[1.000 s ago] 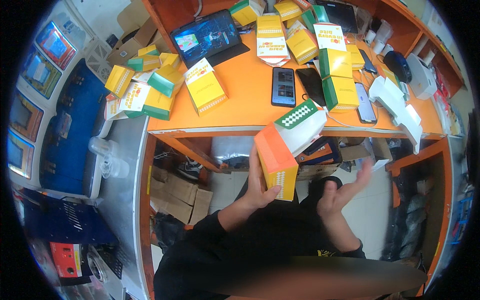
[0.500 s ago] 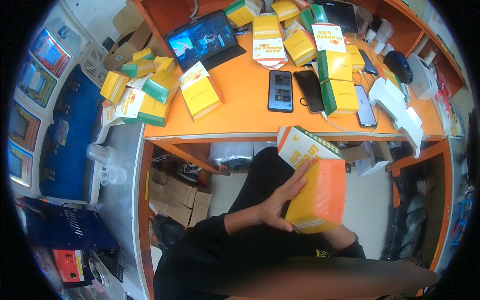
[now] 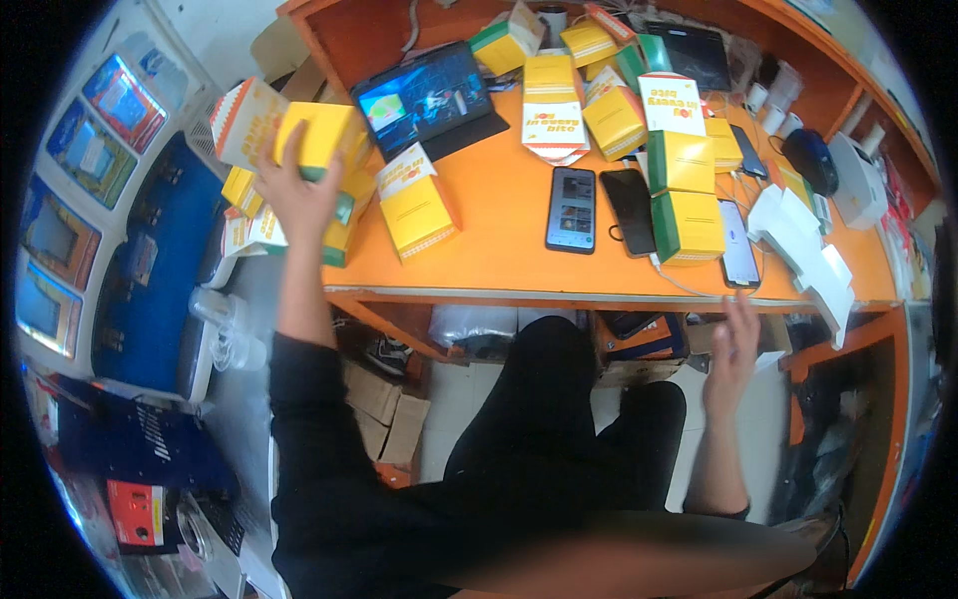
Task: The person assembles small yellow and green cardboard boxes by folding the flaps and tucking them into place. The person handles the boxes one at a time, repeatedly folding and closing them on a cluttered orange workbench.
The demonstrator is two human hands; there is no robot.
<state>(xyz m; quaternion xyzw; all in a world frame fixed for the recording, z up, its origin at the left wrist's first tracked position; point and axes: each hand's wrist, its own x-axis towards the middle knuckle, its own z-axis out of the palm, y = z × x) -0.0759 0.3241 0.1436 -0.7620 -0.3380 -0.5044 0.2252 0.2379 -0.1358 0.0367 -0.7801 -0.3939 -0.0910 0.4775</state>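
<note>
My left hand point(image 3: 289, 185) grips a yellow and white folded carton box point(image 3: 321, 128) at the far left. It holds the box over a heap of similar yellow, white and green boxes point(image 3: 261, 228) at the desk's left end; part of the heap is hidden by my hand and forearm. Slightly blurred, my right hand point(image 3: 735, 349) hovers before the desk's front edge with its fingers stretched out and nothing in it. The phone with a lit screen point(image 3: 739, 245) lies nearest to that hand. One more yellow box point(image 3: 417, 215) lies apart, to the right of the heap.
A tablet point(image 3: 429, 100) stands at the back left of the orange desk point(image 3: 499, 265). Two phones point(image 3: 571, 205) lie mid-desk beside stacked yellow and green boxes point(image 3: 689, 225). White folded card point(image 3: 798, 250) overhangs the front right edge. Flattened brown cardboard point(image 3: 384, 409) sits underneath.
The box was in front of me with my left hand on it; my left hand has carried it left and up to the heap. My right hand has come away from the box, open.
</note>
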